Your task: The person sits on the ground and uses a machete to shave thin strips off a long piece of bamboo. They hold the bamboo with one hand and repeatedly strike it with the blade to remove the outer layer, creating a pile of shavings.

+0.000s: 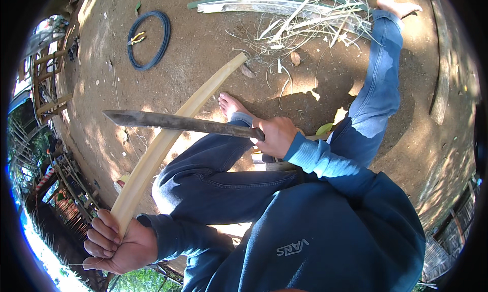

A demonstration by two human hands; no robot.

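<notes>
My left hand is closed around the lower end of a long, pale bamboo strip. The strip slants up and away to the right, its far tip over the dirt beside my foot. In my right hand is a machete, gripped at the handle, most of which the fingers hide. Its dark blade points left and crosses over the strip near mid-length. Whether the edge touches the strip, I cannot tell.
Bamboo slats and a tangle of thin shavings lie on the dirt ahead. A dark wire coil with yellow-handled pliers is at the far left. My jeans-clad legs spread below the blade. A wooden structure stands at the left.
</notes>
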